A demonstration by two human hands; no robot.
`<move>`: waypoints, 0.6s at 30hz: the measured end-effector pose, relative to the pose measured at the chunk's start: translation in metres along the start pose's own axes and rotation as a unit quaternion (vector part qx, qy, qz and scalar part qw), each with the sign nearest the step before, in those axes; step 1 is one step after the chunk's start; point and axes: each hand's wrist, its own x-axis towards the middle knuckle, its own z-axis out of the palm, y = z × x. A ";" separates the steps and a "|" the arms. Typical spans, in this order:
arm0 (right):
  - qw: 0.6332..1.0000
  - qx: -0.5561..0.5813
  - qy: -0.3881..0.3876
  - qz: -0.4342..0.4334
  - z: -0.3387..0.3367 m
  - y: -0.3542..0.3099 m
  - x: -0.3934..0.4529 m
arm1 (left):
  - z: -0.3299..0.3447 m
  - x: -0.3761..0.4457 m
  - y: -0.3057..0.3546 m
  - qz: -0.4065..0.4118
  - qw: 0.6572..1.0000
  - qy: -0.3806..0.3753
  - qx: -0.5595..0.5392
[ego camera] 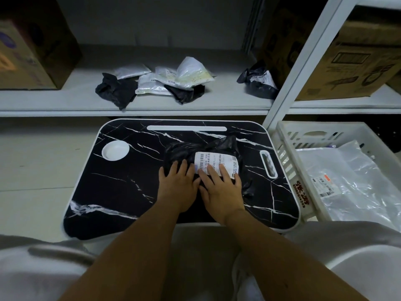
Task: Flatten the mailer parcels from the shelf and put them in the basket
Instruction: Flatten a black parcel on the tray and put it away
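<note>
Pressing down just right of the frame's centre, the left hand point(176, 184) and right hand point(221, 187) lie side by side with fingers straight and flat on the black mailer point(202, 148), grasping nothing, the right fingers over its white label point(217, 162) on the marbled lap desk point(121, 181). It looks light, thin and limp, probably slick plastic that springs back, so a pinch at an edge should lift it toward the basket point(286, 146) at right.
</note>
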 end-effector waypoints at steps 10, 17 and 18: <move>0.999 0.028 -0.036 0.021 -0.016 0.010 0.046 | -0.005 0.028 0.011 0.030 0.999 0.026 -0.035; 0.995 0.025 -0.080 0.052 -0.012 0.013 0.045 | -0.010 0.033 0.016 -0.048 0.995 -0.081 -0.036; 0.995 0.029 -0.082 0.058 -0.011 0.013 0.045 | -0.009 0.035 0.016 -0.065 0.993 -0.086 -0.042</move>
